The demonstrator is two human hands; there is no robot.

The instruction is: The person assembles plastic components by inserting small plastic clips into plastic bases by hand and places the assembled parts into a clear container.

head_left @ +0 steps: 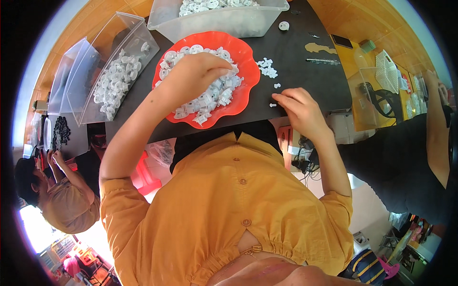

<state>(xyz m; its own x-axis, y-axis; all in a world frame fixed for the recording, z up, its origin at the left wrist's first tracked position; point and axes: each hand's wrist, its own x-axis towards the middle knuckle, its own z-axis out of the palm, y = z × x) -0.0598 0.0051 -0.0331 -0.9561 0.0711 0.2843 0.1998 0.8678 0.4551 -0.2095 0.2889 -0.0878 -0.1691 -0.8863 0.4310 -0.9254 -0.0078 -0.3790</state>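
Observation:
A scalloped red plastic bowl (252, 71) stands near the table's front edge, heaped with small white plastic parts (217, 93), some of them round. My left hand (202, 71) reaches over this heap with its fingers pinched together at the bowl's right side. Whatever lies between those fingertips is hidden. To the right of the bowl, my right hand (303, 110) is held low by the tabletop, fingertips drawn together. A tiny white piece (273, 105) shows just beside them, and another small piece (277, 86) lies a little farther back. Beyond is a small cluster of white pieces (267, 68).
A large clear bin (214, 29) of white parts stands behind the bowl. On the left a tilted clear box (145, 40) holds more parts. One round white part (284, 25) lies at the back right. Other people sit at the left (71, 200) and right (396, 162).

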